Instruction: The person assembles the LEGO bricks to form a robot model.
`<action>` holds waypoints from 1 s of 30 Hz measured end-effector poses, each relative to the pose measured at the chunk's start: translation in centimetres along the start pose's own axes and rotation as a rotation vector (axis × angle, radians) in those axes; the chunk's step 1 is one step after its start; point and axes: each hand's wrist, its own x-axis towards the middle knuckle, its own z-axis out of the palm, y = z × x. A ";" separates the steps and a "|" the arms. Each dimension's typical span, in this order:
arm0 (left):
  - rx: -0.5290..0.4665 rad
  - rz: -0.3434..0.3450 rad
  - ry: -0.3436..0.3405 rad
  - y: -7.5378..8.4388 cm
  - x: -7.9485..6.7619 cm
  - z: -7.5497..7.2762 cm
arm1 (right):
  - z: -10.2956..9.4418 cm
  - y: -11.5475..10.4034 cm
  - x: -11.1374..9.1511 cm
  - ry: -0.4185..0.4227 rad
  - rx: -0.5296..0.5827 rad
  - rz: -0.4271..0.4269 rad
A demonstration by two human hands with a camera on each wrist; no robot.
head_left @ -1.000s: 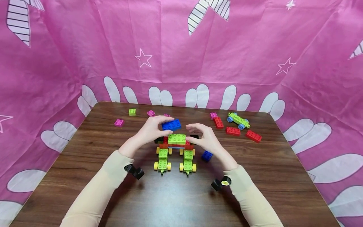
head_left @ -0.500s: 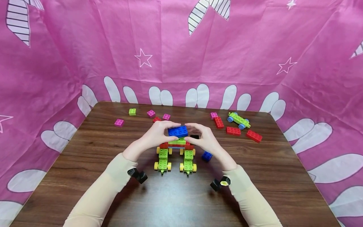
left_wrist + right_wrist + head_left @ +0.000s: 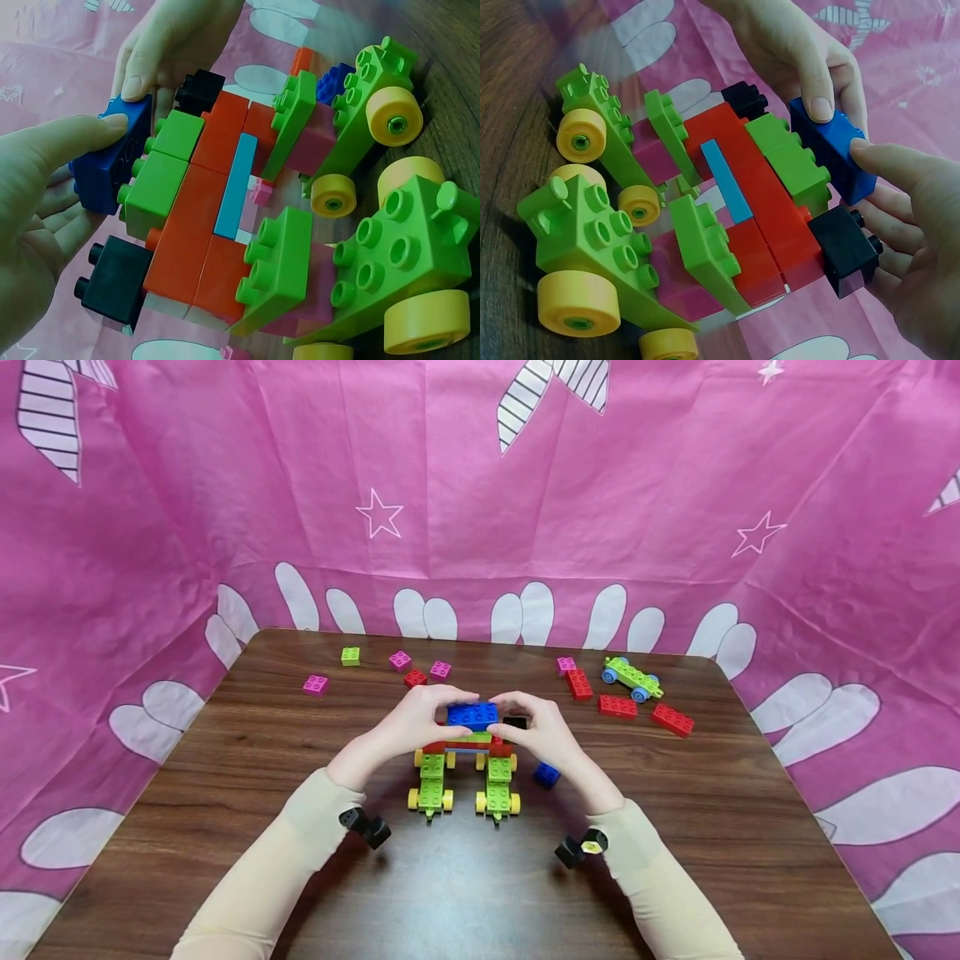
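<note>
A blue toy brick (image 3: 472,716) is pinched at its left end by my left hand (image 3: 415,720) and at its right end by my right hand (image 3: 534,724). Thumbs lie on the near side, fingers behind. Below it, two green bricks (image 3: 156,191) top a built toy model with a long red layer (image 3: 739,169). The blue brick sits at a slight tilt right over their studs; I cannot tell whether it is pressed on. Black bricks (image 3: 845,251) flank the model's top. Two green wheeled bases (image 3: 431,789) with yellow wheels carry it.
Another blue brick (image 3: 547,774) lies right of the model. Farther right are several red bricks (image 3: 617,706) and a green car base (image 3: 632,678) with blue wheels. Pink bricks (image 3: 316,684) and a green brick (image 3: 350,656) lie at the back left of the wooden table (image 3: 225,760).
My left hand has brought the blue brick right and down over the green bricks. My right hand, beside it with nothing held earlier, now grips the brick's right end.
</note>
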 end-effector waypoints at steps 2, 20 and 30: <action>0.006 0.004 0.006 -0.2 -0.1 0.0 | 0.1 -0.1 0.0 -0.001 -0.004 0.004; -0.044 -0.082 0.039 -1.3 -1.0 -0.1 | 0.2 -0.2 -0.2 0.008 -0.014 -0.011; -0.044 -0.103 0.060 -1.6 -1.6 -0.4 | -0.1 -2.7 -0.6 -0.003 -0.011 -0.003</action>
